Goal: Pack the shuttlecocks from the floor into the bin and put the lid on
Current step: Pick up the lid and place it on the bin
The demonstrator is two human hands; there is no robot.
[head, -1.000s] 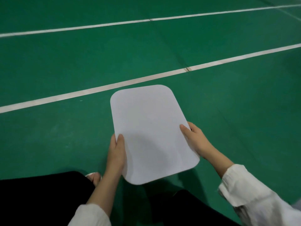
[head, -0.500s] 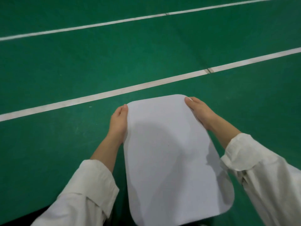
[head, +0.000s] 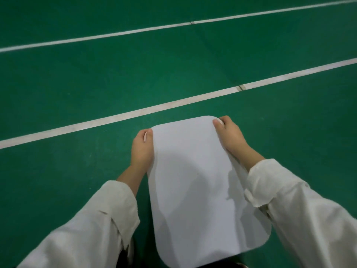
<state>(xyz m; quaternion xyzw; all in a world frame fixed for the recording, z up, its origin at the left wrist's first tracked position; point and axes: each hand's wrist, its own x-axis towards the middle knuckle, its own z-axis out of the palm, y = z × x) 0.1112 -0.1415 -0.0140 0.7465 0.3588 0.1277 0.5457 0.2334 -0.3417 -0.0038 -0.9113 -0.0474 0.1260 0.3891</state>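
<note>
While the fingers (head: 148, 133) of left hand (head: 142, 151) and right hand (head: 230, 137) are clamped on far corners of the lid (head: 193, 182), low over the floor (head: 77, 84), a corner could be left unseated, the bin being apparently hidden beneath.

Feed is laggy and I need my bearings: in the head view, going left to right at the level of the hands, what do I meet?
left hand → lid → right hand. Each hand grips a far corner of the lid, over the green floor.
</note>
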